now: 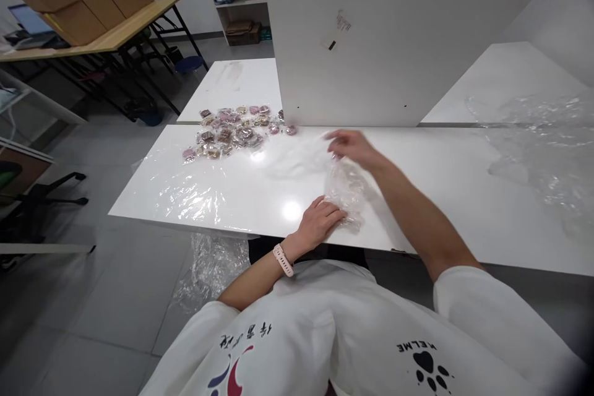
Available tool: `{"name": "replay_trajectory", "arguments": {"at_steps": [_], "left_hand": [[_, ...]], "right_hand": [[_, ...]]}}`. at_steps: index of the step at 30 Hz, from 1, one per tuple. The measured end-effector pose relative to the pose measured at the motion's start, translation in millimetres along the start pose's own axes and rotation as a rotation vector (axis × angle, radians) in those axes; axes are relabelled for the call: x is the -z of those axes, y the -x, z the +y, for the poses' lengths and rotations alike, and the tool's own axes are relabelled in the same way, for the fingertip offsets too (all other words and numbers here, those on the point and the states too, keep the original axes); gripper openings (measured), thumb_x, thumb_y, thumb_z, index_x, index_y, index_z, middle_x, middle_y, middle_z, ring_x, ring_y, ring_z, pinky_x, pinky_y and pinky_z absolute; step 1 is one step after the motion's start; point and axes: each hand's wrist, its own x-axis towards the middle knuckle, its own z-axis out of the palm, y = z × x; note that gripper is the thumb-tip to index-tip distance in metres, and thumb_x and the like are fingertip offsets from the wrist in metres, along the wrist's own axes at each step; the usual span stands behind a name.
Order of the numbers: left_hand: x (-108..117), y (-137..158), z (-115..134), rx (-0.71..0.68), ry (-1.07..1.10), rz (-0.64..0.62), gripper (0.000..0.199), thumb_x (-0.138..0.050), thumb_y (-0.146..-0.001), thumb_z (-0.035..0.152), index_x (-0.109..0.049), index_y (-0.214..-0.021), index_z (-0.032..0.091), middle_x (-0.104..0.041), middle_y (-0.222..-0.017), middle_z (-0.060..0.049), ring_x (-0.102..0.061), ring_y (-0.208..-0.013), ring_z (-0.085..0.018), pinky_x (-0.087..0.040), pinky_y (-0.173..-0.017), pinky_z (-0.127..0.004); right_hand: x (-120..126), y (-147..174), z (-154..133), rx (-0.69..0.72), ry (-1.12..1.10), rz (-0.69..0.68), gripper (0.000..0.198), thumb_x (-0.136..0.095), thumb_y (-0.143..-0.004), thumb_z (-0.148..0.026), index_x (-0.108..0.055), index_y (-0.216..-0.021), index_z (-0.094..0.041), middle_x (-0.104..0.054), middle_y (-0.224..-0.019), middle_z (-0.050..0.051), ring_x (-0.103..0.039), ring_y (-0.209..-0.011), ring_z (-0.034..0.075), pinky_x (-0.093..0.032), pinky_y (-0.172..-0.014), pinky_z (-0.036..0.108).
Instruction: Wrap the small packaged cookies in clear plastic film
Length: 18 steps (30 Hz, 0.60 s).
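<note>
The clear, crinkled, thin plastic bag (349,189) lies near the close edge of the glossy white tabletop (431,198), between the 2 hands, which are apart. The left hand (320,221), with a pale pink perforated wristband (283,260), rests on it at 8 o'clock, fingers lightly curled; whether it grips or only presses, I cannot tell. The right hand (351,147) is over its far end at 12 o'clock, fingers bent and blurred; whether they pinch the film, I cannot tell either.

The bag looks very light, limp and slippery, likely to slide on the smooth surface and cling to itself, and its film could tear under nails. The flat near end seems best pinned under a palm, the far edge pinched between thumb and 1 finger. From the bag, a loose spread of small, round, pink, brown and yellowish pieces in clear wrappers (227,135) lies at 10 o'clock; a large, rumpled clear plastic sheet (552,161) lies at 2 o'clock.
</note>
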Motion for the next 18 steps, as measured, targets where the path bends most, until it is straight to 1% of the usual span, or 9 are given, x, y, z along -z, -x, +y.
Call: {"name": "replay_trajectory", "arguments": {"at_steps": [2,4,6,8,10,12,14,16,18], "left_hand": [[2,-1,-1,-0.010,0.012,0.006,0.029,-0.040,-0.105,0.029,-0.067,-0.111,0.021,-0.074,-0.103,-0.005,-0.067,-0.099,-0.018,-0.047,-0.103,-0.041],[3,-2,-1,-0.009,0.032,0.013,0.029,-0.040,-0.104,0.031,-0.067,-0.109,0.020,-0.074,-0.103,-0.006,-0.066,-0.098,-0.018,-0.052,-0.092,-0.037],[3,-3,-1,-0.007,0.038,0.025,0.029,-0.041,-0.104,0.031,-0.067,-0.108,0.020,-0.073,-0.103,-0.007,-0.066,-0.097,-0.019,-0.053,-0.087,-0.035],[2,-3,-1,-0.013,0.036,0.032,0.028,-0.041,-0.104,0.030,-0.066,-0.108,0.019,-0.073,-0.103,-0.007,-0.065,-0.097,-0.020,-0.053,-0.086,-0.035],[1,-2,-2,-0.018,0.037,0.021,0.027,-0.042,-0.104,0.030,-0.066,-0.110,0.019,-0.073,-0.103,-0.008,-0.065,-0.097,-0.020,-0.053,-0.087,-0.036],[-1,0,-2,-0.016,0.039,0.006,0.027,-0.042,-0.103,0.029,-0.066,-0.110,0.018,-0.072,-0.103,-0.009,-0.064,-0.100,-0.021,-0.053,-0.089,-0.037],[-1,2,-2,0.000,0.049,-0.008,0.027,-0.042,-0.103,0.026,-0.066,-0.112,0.019,-0.070,-0.107,-0.009,-0.063,-0.103,-0.022,-0.054,-0.090,-0.038],[2,2,-2,0.024,0.065,-0.024,0.026,-0.044,-0.101,0.025,-0.066,-0.114,0.021,-0.067,-0.115,-0.011,-0.060,-0.109,-0.023,-0.055,-0.088,-0.038],[7,-1,-3,0.043,0.077,-0.041,0.025,-0.048,-0.100,0.027,-0.067,-0.116,0.023,-0.062,-0.125,-0.012,-0.055,-0.116,-0.026,-0.056,-0.084,-0.038]], "right_hand": [[41,-1,19,-0.078,-0.035,0.157,0.030,-0.064,-0.083,-0.011,-0.065,-0.113,-0.010,-0.072,-0.081,0.005,-0.061,-0.068,0.013,-0.054,-0.074,0.035],[65,11,30,-0.118,0.006,0.315,0.029,-0.062,-0.081,-0.009,-0.064,-0.109,-0.007,-0.072,-0.085,0.011,-0.062,-0.074,0.016,-0.053,-0.079,0.041],[71,34,31,-0.100,0.043,0.494,0.031,-0.058,-0.081,-0.008,-0.064,-0.111,-0.010,-0.071,-0.103,0.015,-0.062,-0.089,0.019,-0.050,-0.090,0.046],[62,63,22,0.044,0.082,0.549,0.032,-0.056,-0.084,-0.011,-0.066,-0.113,-0.018,-0.067,-0.120,0.012,-0.059,-0.106,0.020,-0.046,-0.101,0.045],[45,94,12,0.299,0.136,0.308,0.027,-0.056,-0.088,-0.018,-0.070,-0.110,-0.026,-0.068,-0.122,0.006,-0.057,-0.115,0.021,-0.044,-0.107,0.045],[25,118,8,0.475,0.208,-0.110,0.027,-0.061,-0.090,-0.030,-0.071,-0.116,-0.029,-0.068,-0.126,0.004,-0.057,-0.122,0.023,-0.042,-0.110,0.048],[9,134,14,0.437,0.259,-0.408,0.049,-0.070,-0.085,-0.042,-0.063,-0.132,-0.030,-0.061,-0.139,0.006,-0.053,-0.131,0.028,-0.039,-0.112,0.051],[1,140,29,0.276,0.255,-0.447,0.076,-0.077,-0.077,-0.048,-0.050,-0.146,-0.031,-0.051,-0.150,0.007,-0.047,-0.137,0.031,-0.039,-0.113,0.051],[-1,141,47,0.150,0.189,-0.378,0.082,-0.076,-0.077,-0.050,-0.044,-0.150,-0.032,-0.049,-0.152,0.006,-0.048,-0.137,0.030,-0.043,-0.110,0.048]]}}
